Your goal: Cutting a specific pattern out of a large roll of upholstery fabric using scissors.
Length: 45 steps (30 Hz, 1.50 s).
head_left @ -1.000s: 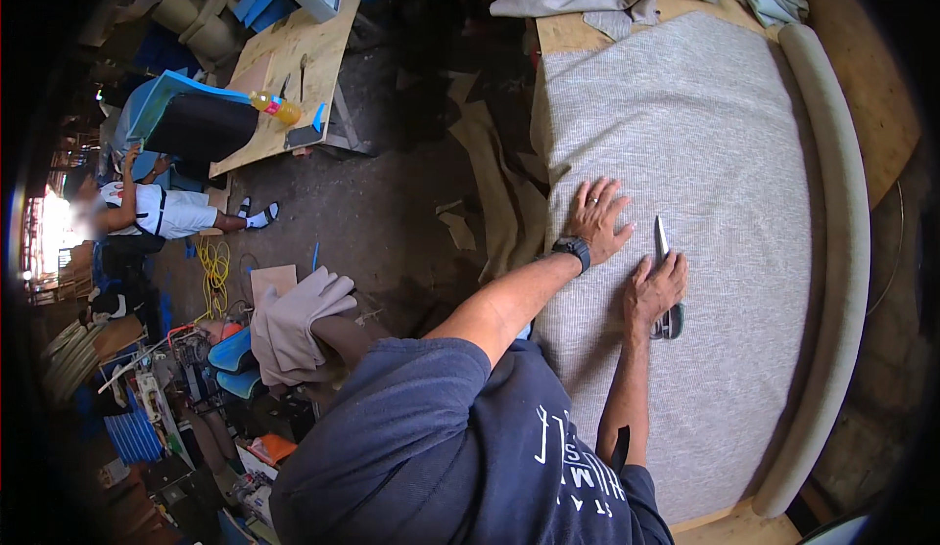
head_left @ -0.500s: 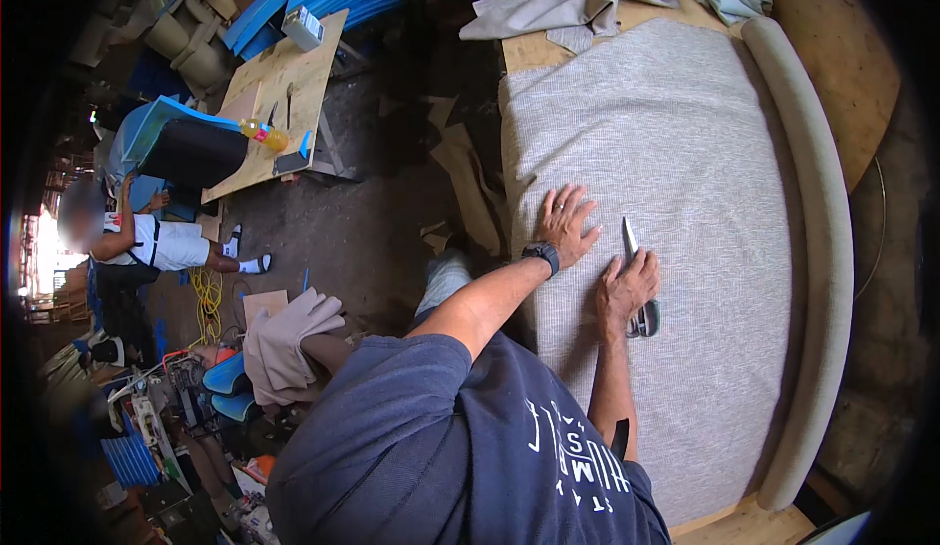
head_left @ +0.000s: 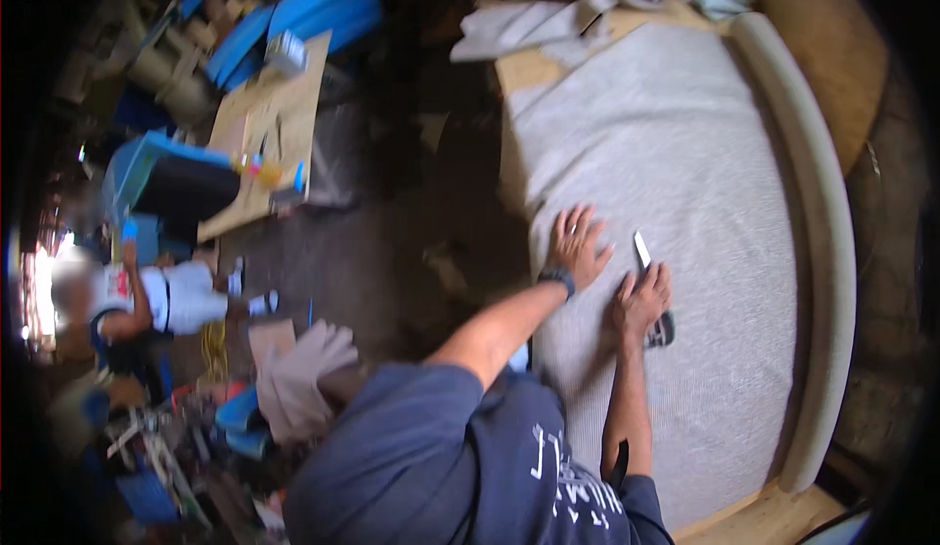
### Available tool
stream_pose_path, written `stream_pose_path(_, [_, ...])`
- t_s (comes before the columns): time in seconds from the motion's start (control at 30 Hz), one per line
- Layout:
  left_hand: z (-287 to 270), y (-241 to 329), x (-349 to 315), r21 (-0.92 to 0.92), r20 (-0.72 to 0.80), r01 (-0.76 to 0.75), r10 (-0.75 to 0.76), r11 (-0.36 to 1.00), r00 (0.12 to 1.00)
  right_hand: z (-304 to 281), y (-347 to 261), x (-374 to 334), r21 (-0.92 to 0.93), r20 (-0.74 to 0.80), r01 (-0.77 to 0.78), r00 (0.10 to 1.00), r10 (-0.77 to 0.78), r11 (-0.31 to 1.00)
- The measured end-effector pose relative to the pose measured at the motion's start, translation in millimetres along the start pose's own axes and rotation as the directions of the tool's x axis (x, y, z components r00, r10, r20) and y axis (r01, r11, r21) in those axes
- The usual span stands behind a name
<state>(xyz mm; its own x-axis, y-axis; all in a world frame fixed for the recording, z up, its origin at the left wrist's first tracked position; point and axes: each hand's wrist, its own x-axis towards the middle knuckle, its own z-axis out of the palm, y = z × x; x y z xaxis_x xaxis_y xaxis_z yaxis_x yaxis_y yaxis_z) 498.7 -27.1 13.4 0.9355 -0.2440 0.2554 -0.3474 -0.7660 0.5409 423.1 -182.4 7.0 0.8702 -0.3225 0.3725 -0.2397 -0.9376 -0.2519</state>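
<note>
A wide sheet of grey woven fabric (head_left: 705, 173) covers the table in front of me. My left hand (head_left: 580, 248) lies palm down near the fabric's left edge, fingers spread, with a dark watch at the wrist. To its right and a little nearer, my right hand (head_left: 643, 302) is closed around a pair of scissors (head_left: 641, 245). Their pale blades point away from me and look closed; the black handles show below the hand. The scissors rest on or just over the cloth; I cannot tell which.
A thick fabric roll (head_left: 834, 241) runs along the table's right side. Crumpled cloth pieces (head_left: 534, 31) lie at the far end. Leftward, past a dark floor, stand a plywood table (head_left: 294, 104) with a bottle, a person in white shorts (head_left: 186, 295), and piled tools and cloth.
The view has shifted and blurred, so both hands and the scissors appear slightly lower and to the right. Both grips look the same. The person on the left has changed arm position.
</note>
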Motion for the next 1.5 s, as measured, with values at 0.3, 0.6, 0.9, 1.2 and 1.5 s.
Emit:
stream_pose_path(0.3, [5.4, -8.2, -3.5, 0.035, 0.025, -0.039, 0.038, 0.999, 0.999, -7.6, -6.9, -4.6, 0.084, 0.051, -0.117, 0.992, 0.113, 0.99])
stream_pose_path(0.6, [-40.3, -129.2, 90.2, -0.383, -0.25, -0.005, -0.098, 0.924, 0.963, 1.5, -14.6, 2.9, 0.078, 0.006, -0.205, 0.979, 0.205, 0.976])
stream_pose_path(0.9, [-83.7, -470.2, 327.8, -0.673, -0.162, 0.584, -0.861, 0.454, 0.482, 29.6, -45.3, 62.1, 0.021, 0.082, -0.371, 0.926, 0.368, 0.928])
stream_pose_path(1.2, [-202.8, -200.9, 316.6, -0.516, -0.295, -0.465, 0.36, 0.72, 0.885, 30.1, -214.2, 157.6, 0.478, 0.183, -0.502, 0.86, 0.477, 0.721])
stream_pose_path(1.5, [-122.6, -131.5, 160.3, -0.955, 0.187, -0.098, 0.828, 0.279, 0.529, 2.8, -233.4, 107.7, 0.868, 0.381, -0.487, 0.527, 0.76, -0.098])
